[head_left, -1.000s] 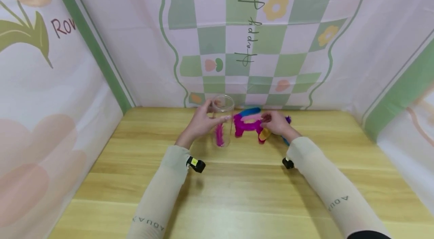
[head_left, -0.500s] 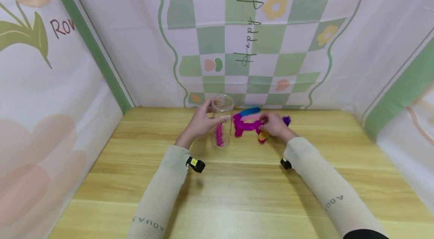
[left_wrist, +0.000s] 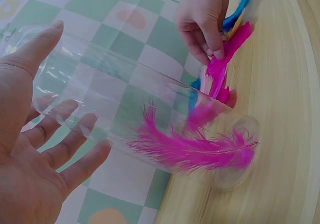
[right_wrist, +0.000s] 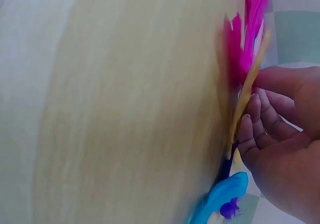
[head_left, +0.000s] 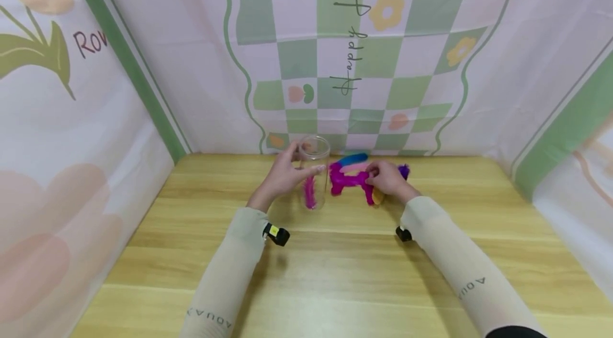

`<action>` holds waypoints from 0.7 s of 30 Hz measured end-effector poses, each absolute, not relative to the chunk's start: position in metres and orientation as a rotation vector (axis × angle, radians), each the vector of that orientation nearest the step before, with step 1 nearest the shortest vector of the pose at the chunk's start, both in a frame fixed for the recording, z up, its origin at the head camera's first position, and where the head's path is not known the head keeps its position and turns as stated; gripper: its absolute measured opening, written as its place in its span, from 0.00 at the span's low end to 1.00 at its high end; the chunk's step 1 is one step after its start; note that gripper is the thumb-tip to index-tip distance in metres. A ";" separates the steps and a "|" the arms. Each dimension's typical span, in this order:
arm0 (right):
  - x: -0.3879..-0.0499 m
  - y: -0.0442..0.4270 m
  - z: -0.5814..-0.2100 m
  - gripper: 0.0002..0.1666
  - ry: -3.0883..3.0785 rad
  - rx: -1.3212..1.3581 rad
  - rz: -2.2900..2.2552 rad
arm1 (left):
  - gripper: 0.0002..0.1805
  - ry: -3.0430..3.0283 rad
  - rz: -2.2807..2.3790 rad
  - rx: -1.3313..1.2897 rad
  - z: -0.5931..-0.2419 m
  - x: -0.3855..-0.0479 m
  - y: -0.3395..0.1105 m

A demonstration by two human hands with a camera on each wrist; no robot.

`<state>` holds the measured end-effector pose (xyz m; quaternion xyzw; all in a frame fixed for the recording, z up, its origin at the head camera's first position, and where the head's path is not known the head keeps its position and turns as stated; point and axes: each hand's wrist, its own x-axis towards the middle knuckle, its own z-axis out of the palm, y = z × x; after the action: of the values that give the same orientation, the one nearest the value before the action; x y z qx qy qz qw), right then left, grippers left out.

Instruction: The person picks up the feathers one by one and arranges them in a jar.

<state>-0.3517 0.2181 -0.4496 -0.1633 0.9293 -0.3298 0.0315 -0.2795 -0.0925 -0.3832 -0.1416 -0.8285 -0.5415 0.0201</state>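
My left hand (head_left: pixel 286 172) holds a clear, tall jar (left_wrist: pixel 115 92) upright on the table, with the thumb on one side and the fingers on the other. Inside the jar a fluffy magenta feather (left_wrist: pixel 195 151) rests against the wall near the bottom. To the right, my right hand (head_left: pixel 389 179) pinches a magenta feather (left_wrist: pixel 229 54) between thumb and fingertips, low over a row of other feathers. A yellow-orange feather (right_wrist: pixel 244 99) lies against the right fingers. A blue feather (head_left: pixel 353 158) and a pale pink one lie behind the magenta feathers.
A turquoise feather (right_wrist: pixel 222 194) and a purple feather (head_left: pixel 404 171) lie beside the right hand. The wooden table (head_left: pixel 325 274) ends at a patterned cloth backdrop (head_left: pixel 335 61), close behind the jar and feathers. Cloth walls also stand at left and right.
My right hand has shifted slightly left, and its fingertips have come together on the magenta feather. The purple feather shows more beyond the hand. Left hand and jar stay in place.
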 end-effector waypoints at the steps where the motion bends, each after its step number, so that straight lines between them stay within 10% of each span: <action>1: -0.352 0.219 -0.450 0.15 2.861 -0.500 -1.019 | 0.39 -2.569 -1.688 -0.441 -0.383 -0.279 -0.092; 21: -0.349 0.229 -0.438 0.14 2.873 -0.394 -1.152 | 0.40 -2.567 -1.691 -0.450 -0.383 -0.279 -0.093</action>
<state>-0.3491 0.2289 -0.4376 -0.1262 0.9207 -0.3691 0.0104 -0.2791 -0.0929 -0.3828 -0.1449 -0.8261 -0.5442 0.0172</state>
